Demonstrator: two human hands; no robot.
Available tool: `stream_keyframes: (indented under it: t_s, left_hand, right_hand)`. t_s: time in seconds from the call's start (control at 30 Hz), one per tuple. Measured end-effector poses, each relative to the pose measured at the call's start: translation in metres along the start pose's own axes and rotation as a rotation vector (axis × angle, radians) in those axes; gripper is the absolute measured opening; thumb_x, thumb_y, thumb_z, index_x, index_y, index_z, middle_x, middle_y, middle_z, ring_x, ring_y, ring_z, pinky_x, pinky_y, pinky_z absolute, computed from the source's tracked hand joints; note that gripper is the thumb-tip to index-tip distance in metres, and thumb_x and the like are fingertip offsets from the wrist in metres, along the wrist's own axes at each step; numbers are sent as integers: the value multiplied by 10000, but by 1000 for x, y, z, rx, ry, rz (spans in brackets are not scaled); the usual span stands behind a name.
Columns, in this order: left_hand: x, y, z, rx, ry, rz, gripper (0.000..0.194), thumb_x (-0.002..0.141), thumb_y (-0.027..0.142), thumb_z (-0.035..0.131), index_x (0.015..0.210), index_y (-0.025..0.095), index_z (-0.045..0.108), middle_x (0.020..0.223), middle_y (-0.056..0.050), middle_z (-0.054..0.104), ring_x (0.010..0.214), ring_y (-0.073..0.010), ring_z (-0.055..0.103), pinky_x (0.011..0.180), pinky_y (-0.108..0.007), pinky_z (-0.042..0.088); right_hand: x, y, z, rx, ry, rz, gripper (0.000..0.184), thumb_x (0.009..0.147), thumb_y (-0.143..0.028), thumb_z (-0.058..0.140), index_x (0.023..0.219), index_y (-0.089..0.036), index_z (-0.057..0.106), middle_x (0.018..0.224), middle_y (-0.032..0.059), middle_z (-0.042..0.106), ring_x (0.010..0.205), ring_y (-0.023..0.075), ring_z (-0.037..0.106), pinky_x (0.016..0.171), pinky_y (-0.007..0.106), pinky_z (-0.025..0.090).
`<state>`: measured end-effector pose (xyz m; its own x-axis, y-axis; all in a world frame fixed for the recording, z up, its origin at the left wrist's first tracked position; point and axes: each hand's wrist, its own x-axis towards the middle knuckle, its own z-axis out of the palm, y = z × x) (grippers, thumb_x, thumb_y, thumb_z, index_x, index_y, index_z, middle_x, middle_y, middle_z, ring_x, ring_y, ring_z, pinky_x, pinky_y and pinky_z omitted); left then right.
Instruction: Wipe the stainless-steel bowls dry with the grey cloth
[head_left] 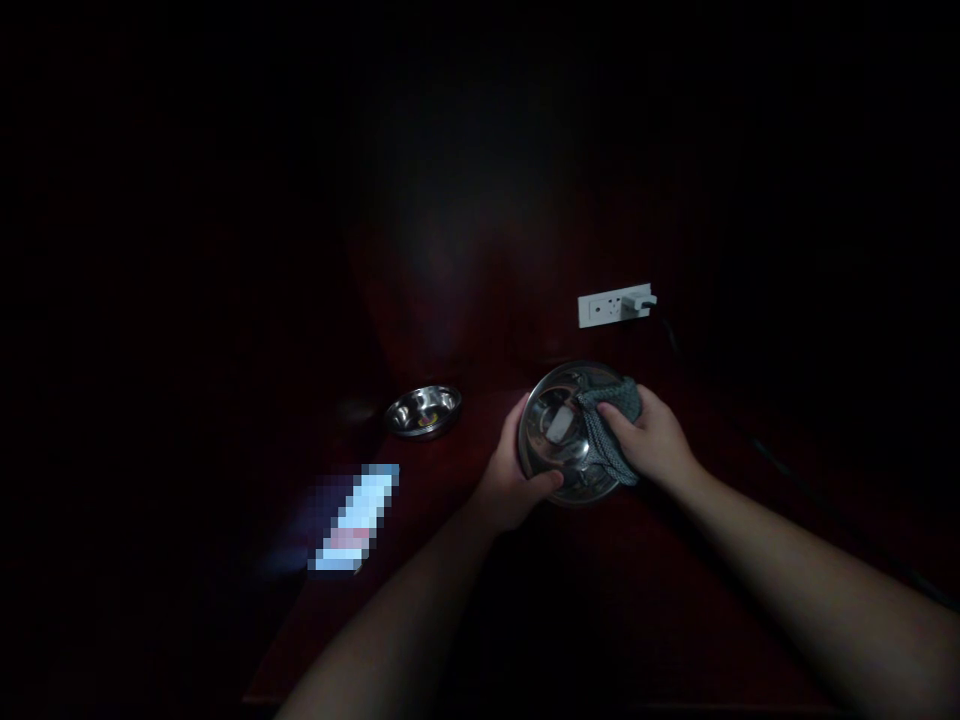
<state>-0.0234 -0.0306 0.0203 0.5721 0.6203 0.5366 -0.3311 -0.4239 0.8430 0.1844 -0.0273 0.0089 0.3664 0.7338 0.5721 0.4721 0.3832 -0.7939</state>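
My left hand (pixel 516 478) grips a shiny metal bowl (pixel 556 470) by its left side, thumb over the rim and fingers behind it. The bowl is tilted so its inside faces me, and a pale patch shows near its middle. Bunched in my right hand (pixel 654 440) is a grey-green knitted cloth (pixel 609 430), pressed against the bowl's right inner side and rim. That hand's thumb lies on top of the cloth; its other fingers are partly hidden.
A second, shallow metal bowl (pixel 424 412) sits on the dark red table (pixel 450 480) to the left. Nearer me lies a bright, pixelated screen (pixel 358 520). A white wall socket (pixel 600 308) at the back holds a plug (pixel 639 301), whose dark cable (pixel 780 465) runs down the right.
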Motion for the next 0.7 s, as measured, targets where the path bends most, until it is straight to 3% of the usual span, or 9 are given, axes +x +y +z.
stream_keyframes:
  t_s: [0.4, 0.7]
  left_hand:
    - [-5, -3, -2, 54, -4, -10, 946, 723, 373, 676, 1433, 182, 81, 1419, -173, 362, 1311, -295, 354, 1089, -478, 274]
    - [-5, 5, 4, 17, -60, 19, 1062, 702, 431, 688, 1441, 182, -33, 1496, -176, 220, 1371, -290, 245, 1121, -447, 220]
  right_hand:
    - [-1, -3, 0, 2, -51, 7, 320, 775, -436, 566, 979, -190, 568, 878, 61, 647, 770, 215, 611, 725, 391, 499]
    - [0, 1, 0, -13, -19, 3, 357, 779, -458, 565, 1014, -189, 564, 876, 60, 637, 764, 214, 600, 717, 389, 494]
